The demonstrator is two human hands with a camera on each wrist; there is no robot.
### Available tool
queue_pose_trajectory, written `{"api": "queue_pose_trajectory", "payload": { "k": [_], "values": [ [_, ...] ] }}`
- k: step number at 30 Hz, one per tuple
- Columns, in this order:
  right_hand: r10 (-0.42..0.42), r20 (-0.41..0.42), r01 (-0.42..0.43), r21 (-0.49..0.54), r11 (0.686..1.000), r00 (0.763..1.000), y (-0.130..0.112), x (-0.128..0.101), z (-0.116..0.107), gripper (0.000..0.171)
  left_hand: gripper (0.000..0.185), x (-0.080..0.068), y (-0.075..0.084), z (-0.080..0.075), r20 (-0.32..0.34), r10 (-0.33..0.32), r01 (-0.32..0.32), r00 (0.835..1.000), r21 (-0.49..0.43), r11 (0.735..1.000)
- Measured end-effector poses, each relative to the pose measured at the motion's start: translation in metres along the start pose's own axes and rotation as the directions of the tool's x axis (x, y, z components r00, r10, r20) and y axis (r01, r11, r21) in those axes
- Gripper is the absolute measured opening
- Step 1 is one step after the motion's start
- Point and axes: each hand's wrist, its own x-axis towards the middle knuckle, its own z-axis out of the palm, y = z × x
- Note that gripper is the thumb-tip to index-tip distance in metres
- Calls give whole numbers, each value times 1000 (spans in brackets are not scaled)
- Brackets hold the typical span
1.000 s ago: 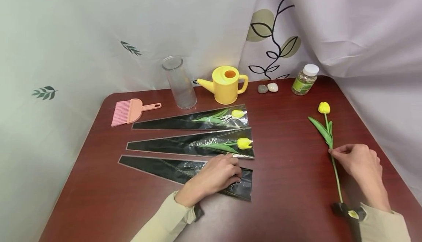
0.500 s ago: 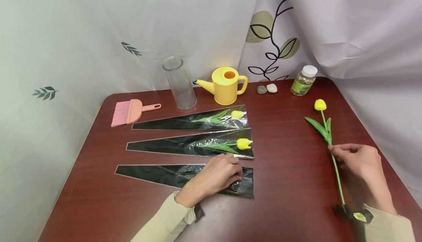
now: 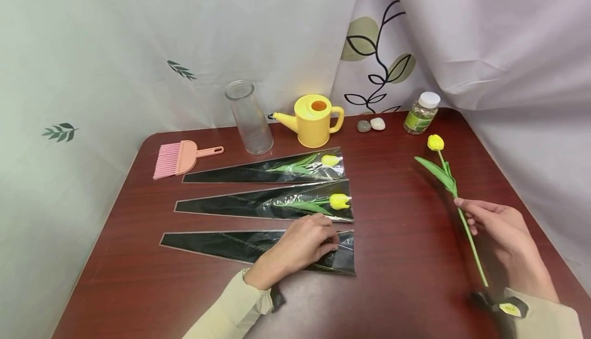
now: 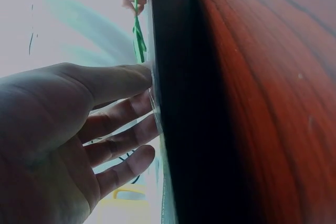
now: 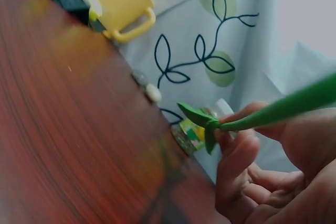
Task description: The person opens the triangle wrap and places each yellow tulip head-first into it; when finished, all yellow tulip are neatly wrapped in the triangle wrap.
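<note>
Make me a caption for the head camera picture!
Right-hand fingers pinch a yellow tulip; two more tulips lie in black sleeves.

The left sleeve (image 3: 231, 305) is pale cream-beige cloth, long and loosely cut, with creases gathering at its cuff (image 3: 264, 293); a small dark piece (image 3: 278, 299) shows beneath. The right sleeve (image 3: 549, 316) matches in colour. At its end sits a black wrist fitting (image 3: 522, 306) bearing a pale yellow patch (image 3: 510, 308), any print too small to read. The left hand (image 3: 307, 239) and right hand (image 3: 503, 231) are ungloved.
</note>
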Motion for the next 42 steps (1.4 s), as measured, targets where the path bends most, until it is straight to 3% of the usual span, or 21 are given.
{"api": "queue_pose_trajectory", "payload": {
  "k": [7, 12, 15, 22, 26, 30, 36, 39, 42],
  "values": [
    [34, 93, -52, 194, 980, 995, 8, -7, 6, 19, 4, -1, 2, -1, 0, -21, 21, 1000, -18, 1000],
    [-52, 181, -4, 295, 956, 982, 17, -15, 12, 25, 4, 0, 1, -3, -17, -15, 14, 1000, -28, 1000],
    [-91, 206, 25, 301, 953, 974, 23, -23, 17, 24, 4, 1, 0, -2, -27, -18, 16, 999, -40, 999],
    [-69, 106, 48, 191, 980, 992, 38, -46, 33, 16, 4, 3, 0, -2, -39, -29, 27, 999, -35, 999],
    [-63, 23, 58, 163, 985, 998, 50, -56, 56, 13, 4, 3, 1, -3, -49, -41, 39, 998, -34, 999],
    [1, -32, 2, 106, 994, 999, 59, -64, 91, 15, 4, 1, 1, -4, -58, -51, 48, 997, -37, 998],
    [99, -69, -96, 44, 994, 993, 64, -71, 134, 35, 4, -1, 1, -7, -83, -37, 35, 996, -34, 999],
    [101, -80, -99, 36, 994, 992, 63, -71, 141, 38, 4, 0, 1, -10, -101, -34, 31, 994, -25, 999],
    [64, -106, -59, 52, 997, 992, 58, -69, 129, 27, 4, 1, 1, -12, -107, -31, 29, 994, -16, 999]
  ]
}}
